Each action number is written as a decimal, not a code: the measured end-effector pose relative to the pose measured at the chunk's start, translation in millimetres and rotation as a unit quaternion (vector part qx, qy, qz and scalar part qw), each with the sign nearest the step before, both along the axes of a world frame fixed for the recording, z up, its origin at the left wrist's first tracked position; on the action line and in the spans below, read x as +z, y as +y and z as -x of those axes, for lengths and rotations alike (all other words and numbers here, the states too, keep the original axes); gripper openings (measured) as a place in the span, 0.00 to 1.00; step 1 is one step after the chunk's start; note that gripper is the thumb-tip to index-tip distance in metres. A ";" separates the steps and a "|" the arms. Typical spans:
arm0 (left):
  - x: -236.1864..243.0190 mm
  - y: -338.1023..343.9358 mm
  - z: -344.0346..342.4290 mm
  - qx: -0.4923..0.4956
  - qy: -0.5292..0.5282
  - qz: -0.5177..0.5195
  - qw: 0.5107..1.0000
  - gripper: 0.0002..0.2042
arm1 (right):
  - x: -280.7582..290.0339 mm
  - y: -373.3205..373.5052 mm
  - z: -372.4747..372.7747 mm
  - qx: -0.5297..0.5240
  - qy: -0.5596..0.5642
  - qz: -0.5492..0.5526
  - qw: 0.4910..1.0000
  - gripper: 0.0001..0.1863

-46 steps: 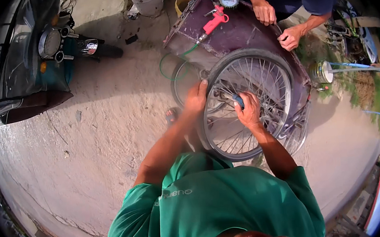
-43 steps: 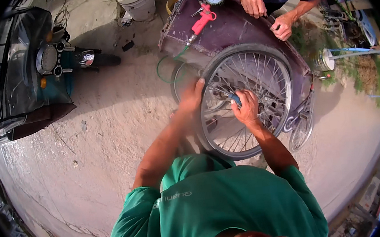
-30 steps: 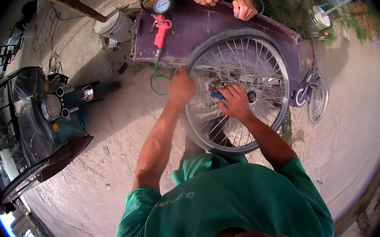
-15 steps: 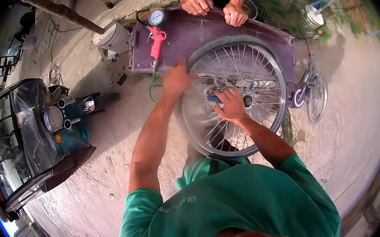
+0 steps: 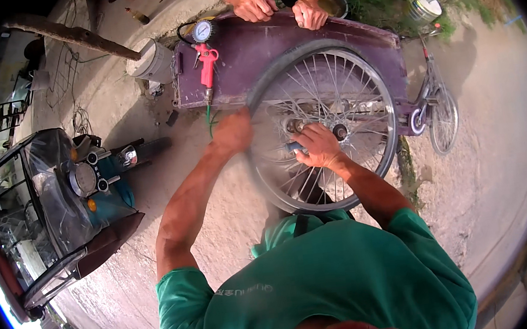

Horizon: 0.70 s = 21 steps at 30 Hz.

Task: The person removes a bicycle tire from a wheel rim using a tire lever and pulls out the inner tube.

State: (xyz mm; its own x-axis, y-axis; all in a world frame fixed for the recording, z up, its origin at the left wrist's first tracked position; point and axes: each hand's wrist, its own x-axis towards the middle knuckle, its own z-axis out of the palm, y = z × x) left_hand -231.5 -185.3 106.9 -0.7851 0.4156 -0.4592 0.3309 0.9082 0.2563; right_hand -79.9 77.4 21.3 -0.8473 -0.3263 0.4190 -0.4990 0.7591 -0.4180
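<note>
A spoked bicycle wheel (image 5: 383, 146) stands tilted in front of me, leaning by a purple metal panel (image 5: 230, 79). Its grey tyre (image 5: 262, 85) stands away from the rim along the upper left. There my left hand (image 5: 234, 132), smeared by motion, is closed round the tyre's edge. My right hand (image 5: 319, 145) reaches in over the spokes beside the hub (image 5: 340, 132). Its fingers are wrapped round a short tool with a blue handle (image 5: 293, 146); the rest of that tool is hidden or too blurred to tell.
A red inflator gun with a gauge (image 5: 207, 65) lies on the panel, its green hose (image 5: 210, 120) hanging down. Across from me, another person's hands (image 5: 309, 14) rest on the panel's edge. A teal three-wheeler (image 5: 81, 182) stands left, a bicycle (image 5: 442, 119) right, a white bucket (image 5: 151, 64) behind.
My left hand has moved left and slightly down along the wheel, and the tyre at the upper left bulges farther outward. The right hand stays near the hub with the blue-handled tool.
</note>
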 end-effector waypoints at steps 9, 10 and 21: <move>-50.2 -84.5 -64.4 0.335 -0.004 -0.366 0.868 0.27 | -10.4 -4.5 5.8 -0.007 -0.036 0.010 0.999 0.22; -69.1 -90.7 -88.7 0.396 -0.011 -0.375 0.838 0.27 | -10.2 -7.5 9.7 -0.025 -0.027 0.019 0.999 0.21; -71.6 13.1 -166.1 0.599 0.040 -0.347 0.720 0.31 | 3.8 1.8 44.3 -0.154 -0.092 0.060 0.982 0.19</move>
State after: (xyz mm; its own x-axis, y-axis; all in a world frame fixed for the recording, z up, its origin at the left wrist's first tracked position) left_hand -65.4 -172.2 35.3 -0.7835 -0.4749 -0.4007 -0.5451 0.2158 0.8102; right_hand -124.1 79.2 25.2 -0.9630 0.0004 0.2696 -0.1606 0.8023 -0.5749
